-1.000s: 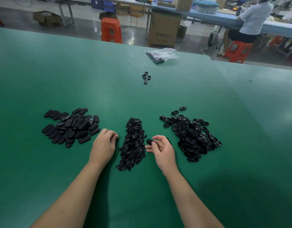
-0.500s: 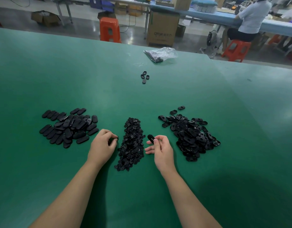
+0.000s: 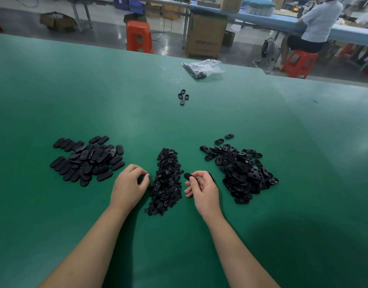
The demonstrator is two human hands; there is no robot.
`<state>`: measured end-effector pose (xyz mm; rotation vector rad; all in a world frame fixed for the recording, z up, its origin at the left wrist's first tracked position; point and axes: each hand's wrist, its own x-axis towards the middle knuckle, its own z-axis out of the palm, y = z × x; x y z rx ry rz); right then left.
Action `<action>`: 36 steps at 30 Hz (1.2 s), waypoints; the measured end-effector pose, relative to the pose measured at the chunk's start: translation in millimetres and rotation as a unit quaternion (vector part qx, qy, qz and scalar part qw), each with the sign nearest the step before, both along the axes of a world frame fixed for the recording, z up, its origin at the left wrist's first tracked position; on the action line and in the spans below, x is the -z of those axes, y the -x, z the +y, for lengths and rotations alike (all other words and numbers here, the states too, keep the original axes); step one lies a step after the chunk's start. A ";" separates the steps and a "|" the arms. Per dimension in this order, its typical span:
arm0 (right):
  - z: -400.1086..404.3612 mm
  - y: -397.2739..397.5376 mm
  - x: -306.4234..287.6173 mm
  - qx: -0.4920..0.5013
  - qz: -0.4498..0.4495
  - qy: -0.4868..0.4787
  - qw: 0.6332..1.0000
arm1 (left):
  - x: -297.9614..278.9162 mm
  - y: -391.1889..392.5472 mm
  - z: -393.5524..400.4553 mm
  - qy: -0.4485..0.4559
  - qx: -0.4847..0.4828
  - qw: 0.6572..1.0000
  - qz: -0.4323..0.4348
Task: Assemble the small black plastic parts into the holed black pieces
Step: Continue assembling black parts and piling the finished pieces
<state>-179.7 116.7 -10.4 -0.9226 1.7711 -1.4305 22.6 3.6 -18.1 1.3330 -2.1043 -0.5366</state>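
Three heaps of black parts lie on the green table (image 3: 199,125): closed oval pieces (image 3: 85,159) at the left, small black parts (image 3: 167,179) in the middle, and holed oval pieces (image 3: 241,171) at the right. My right hand (image 3: 204,190) hovers between the middle and right heaps and pinches one oval black piece (image 3: 188,176) between thumb and forefinger. My left hand (image 3: 129,183) sits at the left edge of the small-parts heap. Its fingers are curled in toward the thumb, and they seem to pinch a small black part, mostly hidden.
Several loose oval pieces (image 3: 183,97) lie farther back on the table. A clear plastic bag (image 3: 201,68) with dark contents sits near the far edge. Beyond the table are orange stools (image 3: 139,36), a cardboard box (image 3: 206,36) and a seated person (image 3: 316,23).
My right hand has turned the oval piece up off the table and holds it slightly higher. My left hand has stayed at the small-parts heap with its fingers curling.
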 end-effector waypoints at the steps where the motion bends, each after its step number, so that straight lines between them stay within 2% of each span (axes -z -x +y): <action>1: 0.0 0.2 -0.2 0.000 -0.001 0.000 1.000 | 0.1 -0.2 -0.6 0.000 -0.006 1.000 0.005; 7: 1.1 0.8 1.4 0.007 -0.013 0.004 1.000 | 4.0 0.5 -2.7 0.001 -0.053 0.999 0.013; 15: -1.5 -0.9 0.9 0.003 -0.021 0.003 1.000 | 1.5 -0.3 -3.4 -0.017 -0.032 0.999 -0.022; 21: -3.7 -1.3 -0.1 0.010 -0.029 0.000 1.000 | -5.3 -0.1 -4.3 -0.045 -0.023 0.999 -0.014; 24: -5.0 -1.0 1.6 0.012 -0.015 -0.005 1.000 | -10.0 -0.9 -5.4 -0.072 -0.026 0.997 0.013; 29: -4.0 -2.9 -0.2 0.024 -0.002 0.011 1.000 | -28.9 14.0 -5.9 -0.156 -0.069 0.977 0.126; 31: -4.6 -2.9 -1.3 0.030 0.007 0.007 0.999 | -37.5 28.7 0.4 -0.168 -0.053 0.975 0.136; 36: -5.7 -4.2 -3.6 0.031 -0.034 0.010 0.999 | -49.8 67.1 18.1 -0.209 0.013 0.967 0.147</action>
